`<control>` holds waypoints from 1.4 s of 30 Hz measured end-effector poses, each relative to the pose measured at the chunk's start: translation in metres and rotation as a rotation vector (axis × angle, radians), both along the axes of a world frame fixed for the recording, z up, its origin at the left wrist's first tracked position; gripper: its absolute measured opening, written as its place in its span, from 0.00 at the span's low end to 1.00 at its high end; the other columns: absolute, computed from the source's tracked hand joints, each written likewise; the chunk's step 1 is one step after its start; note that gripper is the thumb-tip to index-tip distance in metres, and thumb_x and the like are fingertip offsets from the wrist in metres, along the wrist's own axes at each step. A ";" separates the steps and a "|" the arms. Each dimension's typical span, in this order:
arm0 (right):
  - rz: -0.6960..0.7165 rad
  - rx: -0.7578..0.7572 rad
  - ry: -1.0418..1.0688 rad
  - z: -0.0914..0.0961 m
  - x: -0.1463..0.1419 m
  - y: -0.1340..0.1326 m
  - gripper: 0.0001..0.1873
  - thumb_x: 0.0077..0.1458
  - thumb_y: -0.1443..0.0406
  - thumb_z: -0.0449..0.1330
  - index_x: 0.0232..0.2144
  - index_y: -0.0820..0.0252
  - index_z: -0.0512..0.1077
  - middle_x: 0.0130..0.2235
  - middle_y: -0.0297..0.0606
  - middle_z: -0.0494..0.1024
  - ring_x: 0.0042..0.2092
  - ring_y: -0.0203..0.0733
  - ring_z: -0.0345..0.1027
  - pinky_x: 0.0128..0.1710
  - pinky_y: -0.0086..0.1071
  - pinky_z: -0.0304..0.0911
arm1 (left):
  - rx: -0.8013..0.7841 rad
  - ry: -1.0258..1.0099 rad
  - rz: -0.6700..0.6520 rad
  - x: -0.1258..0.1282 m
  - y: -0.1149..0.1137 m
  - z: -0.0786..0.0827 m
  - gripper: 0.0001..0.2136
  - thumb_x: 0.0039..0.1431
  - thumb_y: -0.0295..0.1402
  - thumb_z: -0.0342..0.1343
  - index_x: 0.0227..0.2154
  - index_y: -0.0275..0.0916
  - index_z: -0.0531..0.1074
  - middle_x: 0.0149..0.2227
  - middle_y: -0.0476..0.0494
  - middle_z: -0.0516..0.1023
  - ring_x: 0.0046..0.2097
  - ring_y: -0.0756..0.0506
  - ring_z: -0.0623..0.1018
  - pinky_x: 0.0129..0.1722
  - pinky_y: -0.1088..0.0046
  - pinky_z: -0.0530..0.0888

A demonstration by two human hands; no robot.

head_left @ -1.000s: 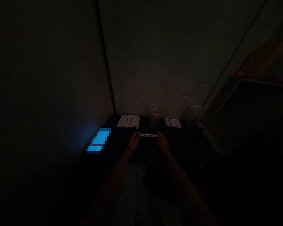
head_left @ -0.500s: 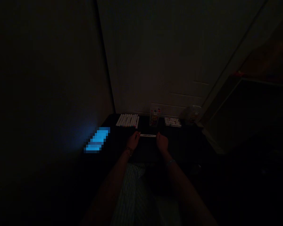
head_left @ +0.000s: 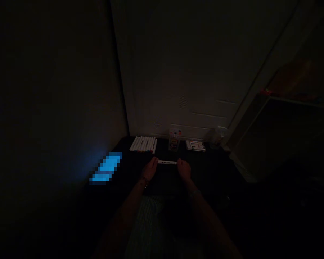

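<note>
Though dark-printed, the nearest marker (head_left: 167,162) illegible.

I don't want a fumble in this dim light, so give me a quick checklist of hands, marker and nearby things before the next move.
1. Left hand grips one end of the white marker: ok.
2. Right hand grips its other end, marker roughly level: ok.
3. Marker's caps on: cannot tell; the hands cover both ends.
4. Row of white markers lies side by side beyond the left hand, apart from it: ok.
5. Clear container behind the held marker stands upright: ok.
6. Light good enough to read the marker's print: not ok; the scene is very dark.
</note>
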State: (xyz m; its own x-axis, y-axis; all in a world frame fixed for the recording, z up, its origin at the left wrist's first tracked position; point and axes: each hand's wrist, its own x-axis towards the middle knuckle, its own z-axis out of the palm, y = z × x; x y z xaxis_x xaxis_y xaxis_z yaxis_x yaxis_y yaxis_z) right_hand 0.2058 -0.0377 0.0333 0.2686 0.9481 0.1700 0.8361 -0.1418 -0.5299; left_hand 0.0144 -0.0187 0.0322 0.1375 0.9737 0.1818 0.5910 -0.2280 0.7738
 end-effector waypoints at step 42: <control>-0.044 0.051 0.029 0.001 -0.001 -0.001 0.30 0.59 0.53 0.34 0.31 0.59 0.73 0.33 0.40 0.76 0.35 0.38 0.67 0.31 0.26 0.53 | 0.102 -0.075 0.058 0.000 0.002 -0.003 0.15 0.57 0.43 0.39 0.35 0.42 0.67 0.35 0.48 0.73 0.36 0.49 0.72 0.35 0.77 0.65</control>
State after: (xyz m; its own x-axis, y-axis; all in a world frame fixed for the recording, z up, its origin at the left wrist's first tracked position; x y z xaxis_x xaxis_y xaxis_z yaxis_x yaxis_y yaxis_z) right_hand 0.2048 -0.0390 0.0340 0.3149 0.9258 0.2089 0.8140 -0.1502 -0.5612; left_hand 0.0146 -0.0171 0.0287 0.0642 0.9554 0.2883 0.5472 -0.2753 0.7905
